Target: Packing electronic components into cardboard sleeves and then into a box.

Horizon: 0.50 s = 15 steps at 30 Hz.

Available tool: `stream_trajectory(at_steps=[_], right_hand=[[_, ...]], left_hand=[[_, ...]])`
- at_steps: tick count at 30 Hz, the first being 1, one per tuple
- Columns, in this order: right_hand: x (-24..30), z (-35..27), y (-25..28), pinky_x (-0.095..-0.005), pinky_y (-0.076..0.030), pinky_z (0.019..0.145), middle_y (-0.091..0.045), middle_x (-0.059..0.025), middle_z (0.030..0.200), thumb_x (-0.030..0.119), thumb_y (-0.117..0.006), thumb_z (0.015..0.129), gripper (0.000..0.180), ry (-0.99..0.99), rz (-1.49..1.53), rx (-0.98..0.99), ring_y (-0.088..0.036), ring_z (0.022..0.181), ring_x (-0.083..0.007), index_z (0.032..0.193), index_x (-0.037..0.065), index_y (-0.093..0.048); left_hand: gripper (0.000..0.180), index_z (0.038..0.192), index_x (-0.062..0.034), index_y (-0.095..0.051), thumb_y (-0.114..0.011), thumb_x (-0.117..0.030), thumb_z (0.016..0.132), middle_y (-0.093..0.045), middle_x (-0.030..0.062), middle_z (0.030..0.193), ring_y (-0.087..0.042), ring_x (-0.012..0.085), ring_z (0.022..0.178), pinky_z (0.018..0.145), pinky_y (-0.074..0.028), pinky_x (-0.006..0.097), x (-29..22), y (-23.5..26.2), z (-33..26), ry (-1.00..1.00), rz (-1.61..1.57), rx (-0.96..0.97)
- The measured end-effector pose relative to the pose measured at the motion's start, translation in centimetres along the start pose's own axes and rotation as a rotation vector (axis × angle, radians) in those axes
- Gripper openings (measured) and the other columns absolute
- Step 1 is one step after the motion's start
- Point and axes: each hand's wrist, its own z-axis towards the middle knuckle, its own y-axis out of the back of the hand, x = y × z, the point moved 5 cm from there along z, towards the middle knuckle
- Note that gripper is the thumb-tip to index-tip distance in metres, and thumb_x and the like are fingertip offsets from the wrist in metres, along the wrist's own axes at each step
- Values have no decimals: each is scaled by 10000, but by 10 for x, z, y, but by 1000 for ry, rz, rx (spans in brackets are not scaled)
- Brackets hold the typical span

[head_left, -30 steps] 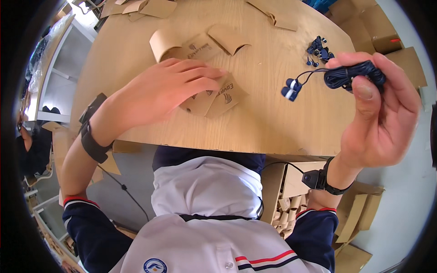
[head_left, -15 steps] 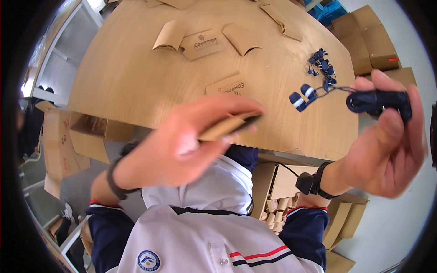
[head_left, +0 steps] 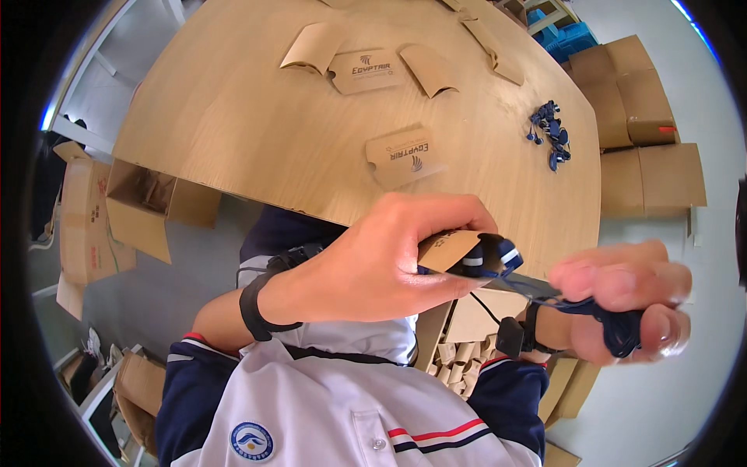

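My left hand grips a small brown cardboard sleeve, squeezed so that its right end gapes. Dark blue earphones with pale bands have their earbud ends at the mouth of that sleeve; at least one bud looks to be inside it. From there the thin cord runs right to my right hand, which pinches the wound dark cable. The fingers of this hand are a little blurred. Beyond my left hand, a flat printed cardboard sleeve lies on the wooden table.
More cardboard sleeves lie farther back on the table. A pile of dark earphones sits near its right edge. Cardboard boxes are stacked to the right, with an opened box at the left. Below the table edge, a box holds several rolled sleeves.
My right hand has come down and inward with the earphones. My left hand has moved right with the sleeve, and the earbuds, dangling before, now meet its opened mouth.
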Motion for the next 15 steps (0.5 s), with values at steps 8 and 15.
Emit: stream_trajectory(at_steps=[8, 15], right_hand=[[-55, -16, -19, -447, -621, 680, -628, -249, 927, 57, -557, 949, 116, -98, 603, -107, -695, 771, -335, 1040, -16, -557], [-39, -16, -31, -387, -543, 763, -703, -229, 937, 152, -655, 891, 190, -197, -100, -123, -693, 868, -357, 984, -12, -675]], left_hand=[[336, 996, -17, -623, -739, -50, 682, -646, 137, 880, -600, 337, 797, 679, -471, 358, 2, 3, 4, -125, 207, 21], [330, 1028, -29, -675, -767, -283, 840, -665, 52, 769, -603, 91, 619, 533, -465, 264, 11, 3, 2, 183, -210, 22]])
